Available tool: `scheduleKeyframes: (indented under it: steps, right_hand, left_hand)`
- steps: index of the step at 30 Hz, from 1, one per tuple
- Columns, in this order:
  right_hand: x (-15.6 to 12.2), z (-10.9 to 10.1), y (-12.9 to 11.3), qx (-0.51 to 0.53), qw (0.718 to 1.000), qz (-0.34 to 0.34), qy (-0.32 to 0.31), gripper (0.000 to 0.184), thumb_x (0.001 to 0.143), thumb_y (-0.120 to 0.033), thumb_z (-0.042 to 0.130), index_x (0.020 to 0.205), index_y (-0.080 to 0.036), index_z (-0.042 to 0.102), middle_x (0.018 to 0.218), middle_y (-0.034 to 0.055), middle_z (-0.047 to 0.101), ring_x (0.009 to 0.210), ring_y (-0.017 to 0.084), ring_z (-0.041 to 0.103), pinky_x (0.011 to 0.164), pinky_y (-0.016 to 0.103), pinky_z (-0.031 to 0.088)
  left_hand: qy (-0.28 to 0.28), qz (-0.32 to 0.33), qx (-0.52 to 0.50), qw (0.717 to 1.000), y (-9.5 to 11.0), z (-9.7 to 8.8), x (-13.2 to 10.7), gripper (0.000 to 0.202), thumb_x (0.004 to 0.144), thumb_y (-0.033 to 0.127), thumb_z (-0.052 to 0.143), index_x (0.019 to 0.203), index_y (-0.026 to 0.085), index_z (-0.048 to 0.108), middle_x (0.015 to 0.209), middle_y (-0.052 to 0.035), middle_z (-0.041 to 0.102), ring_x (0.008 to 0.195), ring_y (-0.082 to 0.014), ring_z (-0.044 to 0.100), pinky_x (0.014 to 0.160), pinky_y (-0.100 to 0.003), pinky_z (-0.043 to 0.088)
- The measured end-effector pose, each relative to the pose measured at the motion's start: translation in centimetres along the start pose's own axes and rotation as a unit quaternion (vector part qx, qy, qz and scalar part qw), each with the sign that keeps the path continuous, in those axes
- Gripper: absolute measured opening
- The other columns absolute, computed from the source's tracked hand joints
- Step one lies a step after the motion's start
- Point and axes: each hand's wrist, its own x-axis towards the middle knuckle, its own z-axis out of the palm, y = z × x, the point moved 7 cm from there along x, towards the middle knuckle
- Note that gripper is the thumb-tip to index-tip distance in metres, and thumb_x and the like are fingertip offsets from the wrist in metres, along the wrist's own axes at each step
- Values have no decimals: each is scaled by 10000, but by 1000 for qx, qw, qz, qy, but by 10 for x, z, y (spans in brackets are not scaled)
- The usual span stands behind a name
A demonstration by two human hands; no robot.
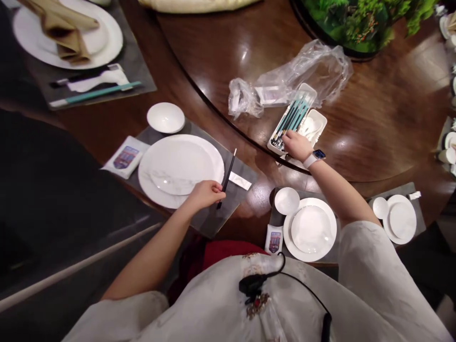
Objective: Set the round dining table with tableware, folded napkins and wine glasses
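Observation:
My left hand [208,194] pinches a black chopstick [230,171] with a pale tip, held at the right edge of a large white plate [144,187]. Whether it is one stick or a pair I cannot tell. A white chopstick rest [240,181] lies just to its right on the grey placemat [210,225]. My right hand [297,145] has its fingers curled into the near end of a white box [272,145]. Black and teal chopsticks [294,114] fill that box. What the right fingertips grip is hidden.
A smaller white tray [322,122] with white pieces adjoins the box. Clear plastic wrapping [313,66] lies behind on the raised turntable [213,42], near green foliage [356,23]. A bowl [166,118] and wipe packet [124,156] flank the plate. Another setting has a plate [330,247].

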Motion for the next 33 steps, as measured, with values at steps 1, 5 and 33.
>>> scheduleKeyframes:
  steps: [1,5,33]
  right_hand:
    - [-7,-6,1,15,999,23,26,237,996,-124,447,1102,-101,657,1118,165,630,939,253,579,766,319,423]
    - [-39,-24,-6,75,986,81,122,185,987,-153,460,1008,-126,642,1081,135,606,899,229,554,784,314,427]
    - [-111,71,-307,155,986,-31,-60,241,1081,-186,378,1133,-178,614,1069,113,617,891,209,592,674,294,441]
  left_hand:
    - [13,-8,38,999,-14,5,-6,213,614,265,681,806,173,674,671,-3,717,670,-189,696,661,-255,519]
    - [49,-12,171,984,-48,22,-19,174,697,260,682,845,170,695,817,-35,760,799,-202,699,728,-262,481]
    - [187,105,256,942,-122,27,-54,269,963,305,566,1198,202,647,1209,-112,633,1017,-257,672,764,-309,518]
